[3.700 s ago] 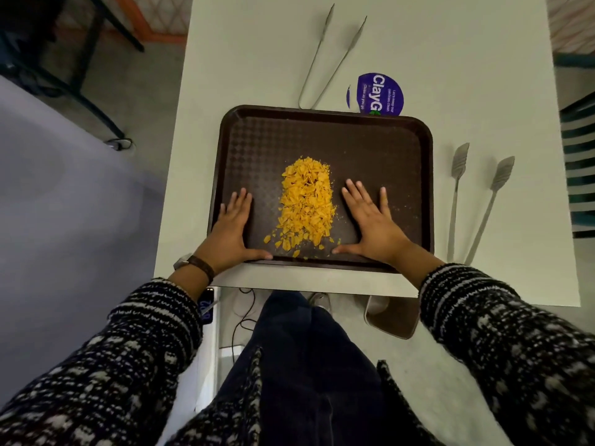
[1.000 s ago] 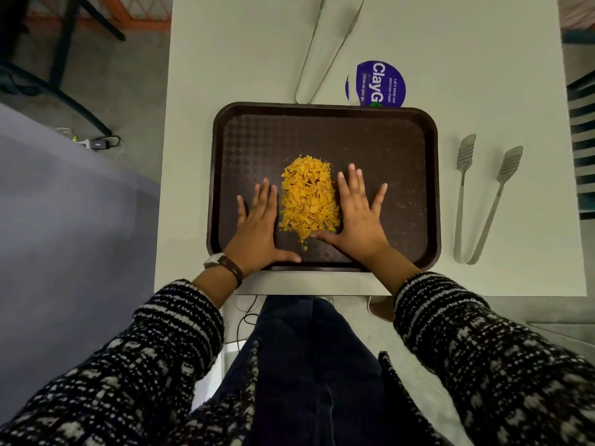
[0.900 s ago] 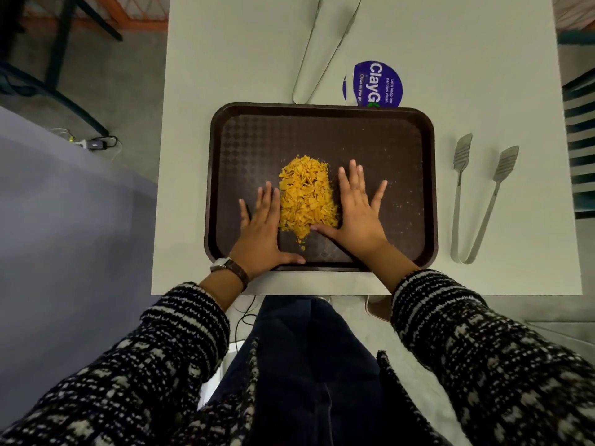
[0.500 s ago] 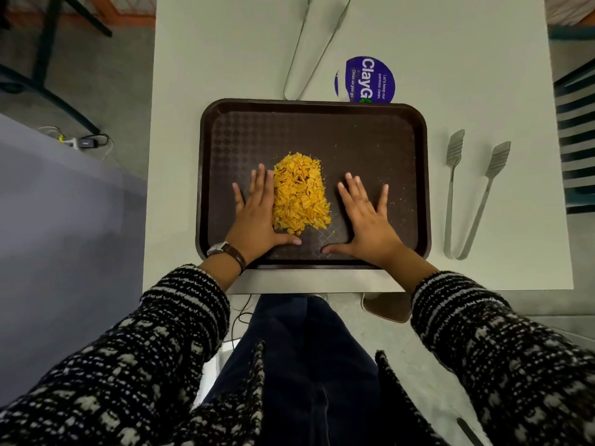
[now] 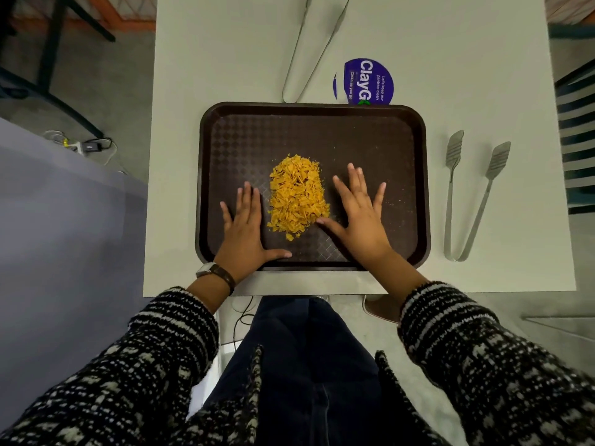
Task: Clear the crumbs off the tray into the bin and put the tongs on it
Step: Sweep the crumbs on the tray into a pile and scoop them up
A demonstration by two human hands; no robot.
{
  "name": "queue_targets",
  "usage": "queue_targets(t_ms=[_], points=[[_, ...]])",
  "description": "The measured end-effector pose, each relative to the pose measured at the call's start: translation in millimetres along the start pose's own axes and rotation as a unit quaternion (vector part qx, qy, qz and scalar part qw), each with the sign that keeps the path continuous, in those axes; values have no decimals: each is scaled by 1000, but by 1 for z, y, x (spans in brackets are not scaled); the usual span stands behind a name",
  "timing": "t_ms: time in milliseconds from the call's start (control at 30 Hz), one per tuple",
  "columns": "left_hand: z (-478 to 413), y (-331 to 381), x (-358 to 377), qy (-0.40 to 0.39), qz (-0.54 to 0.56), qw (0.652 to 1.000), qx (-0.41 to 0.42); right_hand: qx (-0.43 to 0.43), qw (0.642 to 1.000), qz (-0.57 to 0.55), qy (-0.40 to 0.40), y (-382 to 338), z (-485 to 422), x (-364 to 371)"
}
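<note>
A dark brown tray (image 5: 322, 130) lies on the white table (image 5: 199, 59). A pile of orange crumbs (image 5: 297, 196) sits at the tray's middle. My left hand (image 5: 246, 233) lies flat on the tray just left of the pile, fingers spread. My right hand (image 5: 362, 217) lies flat just right of the pile, its thumb touching the pile's edge. A few tiny crumbs are scattered right of that hand. Flat-tipped metal tongs (image 5: 463, 201) lie on the table right of the tray. Thin metal tongs (image 5: 309, 49) lie beyond the tray's far edge. No bin is identifiable.
A round purple sticker (image 5: 368, 82) is on the table behind the tray. A pale rounded object (image 5: 380, 309) shows under the table's near edge. Cables and a power adapter (image 5: 90, 146) lie on the floor at left. A striped chair (image 5: 576, 130) stands at right.
Both hands have pressed the crumbs into a tighter pile over the frames. In the last half second my left hand drew slightly away from the pile and my right thumb moved back against it.
</note>
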State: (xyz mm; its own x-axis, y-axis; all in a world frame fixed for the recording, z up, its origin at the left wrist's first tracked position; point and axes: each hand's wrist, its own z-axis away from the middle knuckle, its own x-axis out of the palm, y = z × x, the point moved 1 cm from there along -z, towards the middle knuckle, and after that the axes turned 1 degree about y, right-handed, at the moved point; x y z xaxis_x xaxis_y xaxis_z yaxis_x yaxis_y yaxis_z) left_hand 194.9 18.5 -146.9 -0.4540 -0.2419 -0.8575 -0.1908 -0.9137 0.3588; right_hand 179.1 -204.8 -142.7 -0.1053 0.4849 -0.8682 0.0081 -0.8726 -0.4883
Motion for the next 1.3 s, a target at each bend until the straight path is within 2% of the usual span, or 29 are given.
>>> queue_targets(t_ms=[233, 400, 500, 567, 633, 800, 1000, 1100, 1300], points=[[-20, 23, -2, 67, 32, 997, -24, -29, 988, -140, 55, -29, -11, 9], [-16, 34, -11, 69, 140, 987, 34, 54, 958, -271, 76, -56, -18, 8], [-5, 40, -16, 145, 201, 969, 23, 131, 929, -341, 65, -65, -23, 5], [-3, 44, -22, 202, 202, 958, 16, 148, 937, -308, 71, -65, -23, 4], [-4, 47, -26, 223, 218, 950, -1, 145, 954, -247, 88, -65, -22, 3], [-12, 50, -33, 210, 230, 949, -44, 124, 965, -224, 58, -67, -15, 7], [-12, 52, -36, 211, 272, 938, -42, 146, 949, -250, 125, -69, -3, 6], [-11, 51, -35, 218, 269, 937, -51, 141, 956, -222, 128, -69, -5, 8], [-12, 54, -34, 191, 274, 942, -28, 128, 947, -255, 147, -69, -7, 4]])
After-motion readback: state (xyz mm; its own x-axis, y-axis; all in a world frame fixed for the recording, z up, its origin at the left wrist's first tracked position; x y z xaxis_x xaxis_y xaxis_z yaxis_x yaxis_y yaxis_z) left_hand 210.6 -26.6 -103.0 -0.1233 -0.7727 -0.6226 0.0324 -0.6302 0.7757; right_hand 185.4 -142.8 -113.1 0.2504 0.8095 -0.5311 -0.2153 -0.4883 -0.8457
